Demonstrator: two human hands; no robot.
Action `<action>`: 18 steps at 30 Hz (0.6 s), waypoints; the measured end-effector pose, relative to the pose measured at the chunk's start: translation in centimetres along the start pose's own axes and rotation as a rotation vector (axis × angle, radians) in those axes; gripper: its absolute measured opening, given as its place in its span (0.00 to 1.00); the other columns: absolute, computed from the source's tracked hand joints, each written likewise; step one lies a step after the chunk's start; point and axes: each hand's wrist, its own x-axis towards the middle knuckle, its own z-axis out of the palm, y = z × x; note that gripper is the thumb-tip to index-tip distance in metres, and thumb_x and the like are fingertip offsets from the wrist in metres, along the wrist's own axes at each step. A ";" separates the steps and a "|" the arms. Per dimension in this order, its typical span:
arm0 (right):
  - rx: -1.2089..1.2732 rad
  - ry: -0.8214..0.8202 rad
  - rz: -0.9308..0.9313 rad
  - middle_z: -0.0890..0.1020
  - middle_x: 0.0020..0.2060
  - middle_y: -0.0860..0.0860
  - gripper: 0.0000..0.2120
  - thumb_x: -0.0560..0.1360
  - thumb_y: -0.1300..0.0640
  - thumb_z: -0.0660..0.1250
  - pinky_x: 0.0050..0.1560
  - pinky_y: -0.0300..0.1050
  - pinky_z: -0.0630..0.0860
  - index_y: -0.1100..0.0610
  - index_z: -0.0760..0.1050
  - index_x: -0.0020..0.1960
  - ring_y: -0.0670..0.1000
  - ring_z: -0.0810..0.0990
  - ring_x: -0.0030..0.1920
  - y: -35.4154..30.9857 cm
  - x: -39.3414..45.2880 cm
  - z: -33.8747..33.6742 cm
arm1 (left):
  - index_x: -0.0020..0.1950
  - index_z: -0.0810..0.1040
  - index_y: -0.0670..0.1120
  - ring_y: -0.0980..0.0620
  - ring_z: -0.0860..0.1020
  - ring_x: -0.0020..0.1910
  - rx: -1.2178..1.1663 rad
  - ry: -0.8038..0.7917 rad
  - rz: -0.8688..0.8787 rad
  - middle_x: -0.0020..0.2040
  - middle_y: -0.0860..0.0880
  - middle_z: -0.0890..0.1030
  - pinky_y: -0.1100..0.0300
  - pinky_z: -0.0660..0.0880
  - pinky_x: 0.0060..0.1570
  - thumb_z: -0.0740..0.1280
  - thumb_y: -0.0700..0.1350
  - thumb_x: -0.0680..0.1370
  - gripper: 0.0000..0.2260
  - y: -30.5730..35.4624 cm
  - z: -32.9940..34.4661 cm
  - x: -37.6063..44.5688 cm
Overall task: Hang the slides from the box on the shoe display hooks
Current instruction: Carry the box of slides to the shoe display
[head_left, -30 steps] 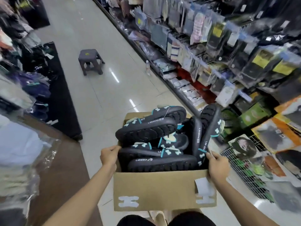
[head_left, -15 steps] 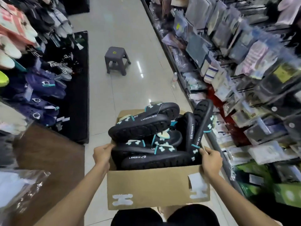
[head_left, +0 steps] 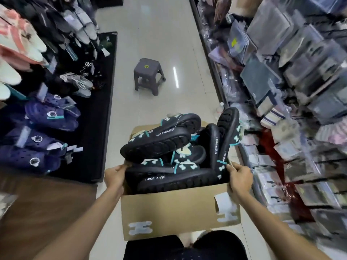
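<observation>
Both hands are gripping the cardboard box (head_left: pixel 174 209) by its top edges: left hand (head_left: pixel 114 175) curling over the left rim, right hand (head_left: pixel 240 177) over the right rim. Black slides (head_left: pixel 157 143) are heaping above the rim; two are standing upright on the right side. Shoe display (head_left: pixel 47 117) is hanging to the left, well apart. Risk, as judged: the top slide is lying loose, so tilting the box could be tipping it onto the floor (head_left: pixel 154 34); a stool (head_left: pixel 148 76) is standing in the aisle ahead.
</observation>
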 end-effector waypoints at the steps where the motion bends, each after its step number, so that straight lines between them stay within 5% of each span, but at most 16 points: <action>1: -0.003 -0.002 -0.002 0.81 0.32 0.56 0.07 0.76 0.57 0.68 0.40 0.46 0.69 0.54 0.86 0.46 0.60 0.80 0.41 -1.4 1.4 0.9 | 0.37 0.82 0.47 0.50 0.75 0.36 0.001 -0.007 0.000 0.32 0.50 0.79 0.57 0.71 0.40 0.75 0.45 0.72 0.06 1.5 0.8 1.2; 7: -0.036 -0.010 -0.003 0.80 0.33 0.57 0.07 0.77 0.58 0.68 0.41 0.45 0.66 0.55 0.86 0.47 0.58 0.76 0.40 -9.3 9.1 5.0 | 0.34 0.81 0.46 0.49 0.73 0.34 0.033 0.033 0.000 0.31 0.49 0.76 0.58 0.70 0.39 0.74 0.47 0.73 0.09 9.0 5.0 8.5; 14: -0.044 -0.064 -0.014 0.82 0.33 0.56 0.07 0.76 0.56 0.69 0.39 0.45 0.67 0.56 0.86 0.46 0.60 0.80 0.41 -17.2 20.4 10.3 | 0.37 0.80 0.42 0.53 0.72 0.31 0.020 0.082 -0.008 0.30 0.50 0.75 0.60 0.66 0.30 0.67 0.37 0.77 0.09 16.1 11.1 15.8; 18: -0.090 -0.155 -0.097 0.83 0.36 0.57 0.07 0.76 0.57 0.69 0.37 0.45 0.66 0.55 0.86 0.48 0.58 0.79 0.40 -23.4 27.7 13.4 | 0.45 0.82 0.42 0.54 0.73 0.33 -0.068 0.154 -0.045 0.33 0.50 0.77 0.64 0.69 0.31 0.67 0.35 0.77 0.05 20.2 14.7 19.6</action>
